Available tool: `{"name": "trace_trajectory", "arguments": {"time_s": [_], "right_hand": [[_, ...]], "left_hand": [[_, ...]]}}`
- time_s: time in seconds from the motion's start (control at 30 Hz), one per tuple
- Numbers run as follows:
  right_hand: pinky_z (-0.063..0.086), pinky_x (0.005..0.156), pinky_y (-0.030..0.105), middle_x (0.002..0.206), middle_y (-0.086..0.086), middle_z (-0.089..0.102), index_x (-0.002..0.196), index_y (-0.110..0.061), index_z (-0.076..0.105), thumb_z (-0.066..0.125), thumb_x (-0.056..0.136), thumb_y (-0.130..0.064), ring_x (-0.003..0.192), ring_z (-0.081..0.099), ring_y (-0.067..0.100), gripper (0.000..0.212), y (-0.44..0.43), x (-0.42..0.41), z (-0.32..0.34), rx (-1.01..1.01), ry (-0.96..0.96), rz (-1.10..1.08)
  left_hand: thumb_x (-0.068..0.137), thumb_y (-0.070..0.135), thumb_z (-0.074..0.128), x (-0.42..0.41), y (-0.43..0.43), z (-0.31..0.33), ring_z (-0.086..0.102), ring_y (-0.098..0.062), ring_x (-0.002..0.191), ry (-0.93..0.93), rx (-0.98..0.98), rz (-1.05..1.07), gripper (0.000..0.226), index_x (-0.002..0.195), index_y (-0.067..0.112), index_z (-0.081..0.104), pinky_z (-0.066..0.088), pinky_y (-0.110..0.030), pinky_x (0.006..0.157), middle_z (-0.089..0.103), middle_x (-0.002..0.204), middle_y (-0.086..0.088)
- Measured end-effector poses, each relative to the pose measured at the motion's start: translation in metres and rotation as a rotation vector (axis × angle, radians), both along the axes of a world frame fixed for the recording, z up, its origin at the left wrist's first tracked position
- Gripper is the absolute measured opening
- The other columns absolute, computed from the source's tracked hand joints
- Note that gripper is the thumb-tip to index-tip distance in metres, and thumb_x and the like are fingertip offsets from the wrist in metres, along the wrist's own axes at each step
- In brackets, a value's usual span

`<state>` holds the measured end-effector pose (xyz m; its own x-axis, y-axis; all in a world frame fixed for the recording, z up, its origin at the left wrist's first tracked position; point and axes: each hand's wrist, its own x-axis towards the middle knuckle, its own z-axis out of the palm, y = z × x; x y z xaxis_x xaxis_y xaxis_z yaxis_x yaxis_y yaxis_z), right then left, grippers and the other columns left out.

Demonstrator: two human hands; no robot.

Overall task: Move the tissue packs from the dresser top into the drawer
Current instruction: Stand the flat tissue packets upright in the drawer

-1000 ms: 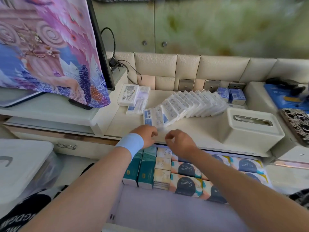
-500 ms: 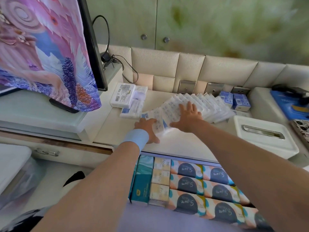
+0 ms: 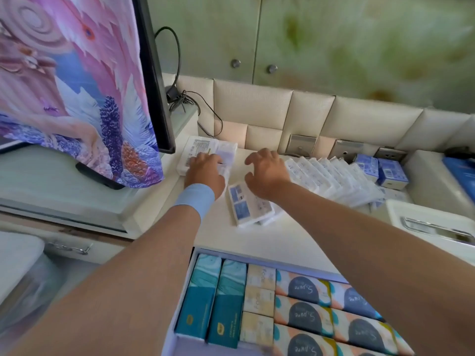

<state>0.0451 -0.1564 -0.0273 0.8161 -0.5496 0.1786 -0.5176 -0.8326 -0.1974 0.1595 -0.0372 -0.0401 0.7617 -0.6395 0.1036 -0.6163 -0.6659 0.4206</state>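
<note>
Head view: left hand [image 3: 205, 173] fingers lie flat, spread on the white packs [image 3: 205, 152] at the dresser top's [image 3: 257, 240] back-left corner. Right hand [image 3: 266, 173] hovers, fingers curled and spread, gripping nothing, above the fanned tissue packs [image 3: 334, 178]. Open drawer [image 3: 295, 263] below holds boxed tissues.

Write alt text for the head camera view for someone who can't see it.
Two bare hands reach across a white dresser top: the left hand lies on small tissue packs, the right hand hovers spread over a fanned row of packs. Below, an open drawer holds boxed tissues.
</note>
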Motion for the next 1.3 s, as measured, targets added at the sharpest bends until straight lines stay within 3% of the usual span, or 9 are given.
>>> {"name": "trace_trajectory", "arguments": {"time_s": [0.17, 0.27, 0.37, 0.47, 0.57, 0.67, 0.97, 1.13, 1.3], "right_hand": [[0.046, 0.090, 0.025, 0.139, 0.003, 0.053, 0.142, -0.021, 0.048, 0.056, 0.091, -0.017, 0.117, 0.057, 0.022, 0.051, 0.024, 0.052, -0.002, 0.503, -0.062, 0.025], [0.050, 0.091, 0.031, 0.138, 0.005, 0.053, 0.148, -0.014, 0.039, 0.061, 0.091, -0.016, 0.115, 0.059, 0.025, 0.061, 0.036, 0.080, -0.008, 0.891, -0.118, -0.096], [0.052, 0.065, 0.032, 0.112, 0.009, 0.064, 0.129, -0.008, 0.054, 0.058, 0.091, -0.016, 0.086, 0.063, 0.023, 0.039, 0.038, 0.102, -0.015, 1.010, -0.125, -0.186], [0.045, 0.052, 0.027, 0.091, 0.009, 0.065, 0.117, -0.002, 0.064, 0.044, 0.093, -0.010, 0.069, 0.057, 0.020, 0.032, 0.028, 0.109, -0.019, 0.928, -0.106, -0.230], [0.057, 0.086, 0.039, 0.111, 0.013, 0.069, 0.116, -0.005, 0.068, 0.048, 0.095, -0.014, 0.096, 0.065, 0.028, 0.031, 0.007, 0.104, -0.021, 0.747, -0.043, -0.162], [0.055, 0.089, 0.039, 0.114, 0.003, 0.063, 0.104, -0.020, 0.069, 0.050, 0.089, -0.012, 0.100, 0.062, 0.024, 0.025, -0.006, 0.102, -0.019, 0.367, -0.007, -0.162], [0.032, 0.108, 0.052, 0.160, 0.007, 0.007, 0.147, -0.028, 0.030, 0.058, 0.085, -0.042, 0.146, 0.011, 0.029, 0.069, -0.045, 0.151, -0.041, -0.006, 0.358, 0.002], [0.041, 0.101, 0.050, 0.129, 0.008, 0.045, 0.127, -0.024, 0.042, 0.070, 0.076, -0.042, 0.126, 0.041, 0.031, 0.061, -0.058, 0.156, -0.042, 0.186, 0.264, 0.003], [0.040, 0.096, 0.044, 0.126, 0.007, 0.043, 0.129, -0.021, 0.039, 0.066, 0.078, -0.054, 0.117, 0.041, 0.029, 0.066, -0.057, 0.127, -0.021, -0.150, 0.226, -0.016]], "left_hand": [[0.092, 0.044, 0.058, 0.030, 0.012, -0.020, 0.005, -0.030, 0.150, 0.165, 0.129, 0.127, 0.084, 0.156, 0.025, 0.007, 0.020, -0.045, 0.118, 0.006, 0.163, -0.009], [0.088, 0.056, 0.058, 0.037, 0.012, -0.028, 0.009, -0.031, 0.149, 0.179, 0.111, 0.156, 0.096, 0.157, 0.020, 0.003, 0.016, -0.046, 0.119, 0.014, 0.162, -0.012], [0.084, 0.064, 0.056, 0.038, 0.010, -0.024, 0.014, -0.034, 0.147, 0.146, 0.177, 0.166, 0.092, 0.155, 0.024, 0.014, 0.019, -0.046, 0.117, 0.021, 0.156, -0.016], [0.078, 0.067, 0.061, 0.040, 0.008, -0.022, 0.022, -0.032, 0.139, 0.226, 0.094, 0.175, 0.080, 0.140, 0.021, 0.042, 0.032, -0.046, 0.110, 0.030, 0.142, -0.013], [0.068, 0.070, 0.069, 0.039, 0.006, -0.025, 0.026, -0.030, 0.136, 0.253, 0.018, 0.180, 0.084, 0.129, 0.018, 0.045, 0.037, -0.045, 0.108, 0.029, 0.139, -0.011], [0.072, 0.064, 0.070, 0.037, 0.003, -0.024, 0.030, -0.032, 0.137, 0.202, 0.093, 0.216, 0.085, 0.135, 0.015, 0.041, 0.039, -0.045, 0.106, 0.033, 0.143, -0.014], [0.080, 0.052, 0.056, 0.031, 0.005, -0.031, 0.031, -0.036, 0.134, 0.170, 0.171, 0.257, 0.074, 0.141, 0.025, 0.025, 0.032, -0.043, 0.106, 0.035, 0.142, -0.016], [0.073, 0.061, 0.063, 0.041, 0.000, -0.036, 0.041, -0.033, 0.128, 0.254, 0.155, 0.281, 0.080, 0.136, 0.023, 0.032, 0.039, -0.042, 0.101, 0.045, 0.136, -0.011], [0.071, 0.054, 0.068, 0.037, -0.001, -0.025, 0.048, -0.033, 0.123, 0.337, 0.059, 0.360, 0.072, 0.129, 0.021, 0.041, 0.042, -0.046, 0.103, 0.051, 0.132, -0.008]]}}
